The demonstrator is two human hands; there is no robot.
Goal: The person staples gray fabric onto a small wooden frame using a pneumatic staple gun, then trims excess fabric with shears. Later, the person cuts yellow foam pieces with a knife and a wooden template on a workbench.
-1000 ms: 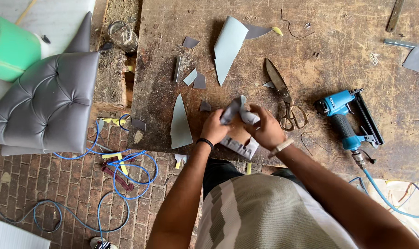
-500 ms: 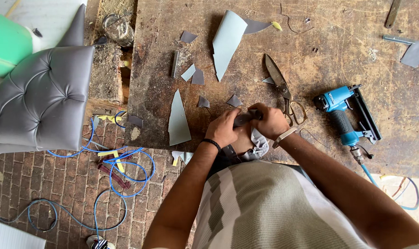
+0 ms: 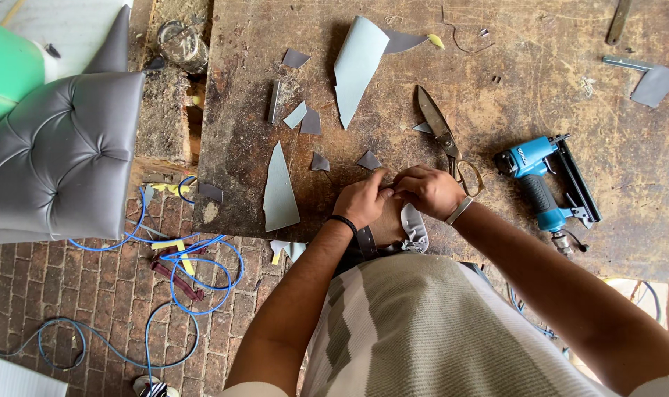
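Note:
My left hand [image 3: 362, 200] and my right hand [image 3: 428, 190] are pressed together at the near edge of a worn wooden workbench [image 3: 496, 59]. Both grip a small piece wrapped in grey leatherette [image 3: 414, 226], whose loose flap hangs below my hands. A black band sits on my left wrist, a metal bracelet on my right. Large scissors [image 3: 443, 140] lie just beyond my right hand.
A blue pneumatic stapler [image 3: 544, 184] lies to the right. Grey leatherette offcuts [image 3: 280, 192] and a curled sheet [image 3: 358, 66] are scattered on the bench. A grey tufted cushion [image 3: 58, 154] stands at left. Blue hose [image 3: 180, 272] loops over the brick floor.
My hands have come down from mid-bench toward the near edge. The grey piece, held up and open a second ago, is now folded under my fingers.

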